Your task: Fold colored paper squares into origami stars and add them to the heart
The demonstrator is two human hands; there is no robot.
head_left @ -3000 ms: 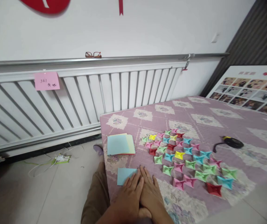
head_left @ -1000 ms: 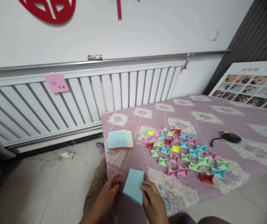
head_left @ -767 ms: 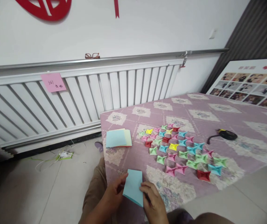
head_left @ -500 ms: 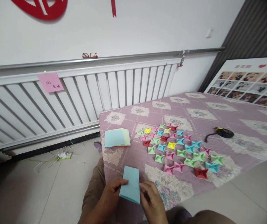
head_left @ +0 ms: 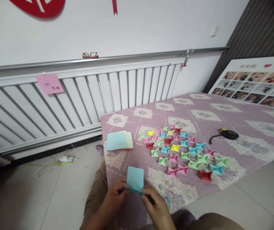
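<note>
A folded sheet of light blue paper (head_left: 135, 177) is held between my two hands above the near left part of the table. My left hand (head_left: 117, 193) pinches its lower left corner, and my right hand (head_left: 153, 198) pinches the lower right corner. The near edge of the paper is bent up into a narrow darker strip between my fingers. To the right lie several small folded paper shapes (head_left: 175, 148) in pink, green, blue, yellow and red. A stack of coloured paper sheets (head_left: 116, 141), light blue on top, rests beyond my left hand.
A patterned mauve tablecloth (head_left: 151, 121) covers the table. A black cable coil (head_left: 230, 134) lies at the right, before a photo board (head_left: 252, 84). Behind stands a white radiator (head_left: 117, 89) with a pink note (head_left: 49, 84). A power strip (head_left: 65, 160) is on the floor.
The paper's near edge has been bent upward, so the sheet looks shorter. Both hands now grip its lower corners; before, they held its sides.
</note>
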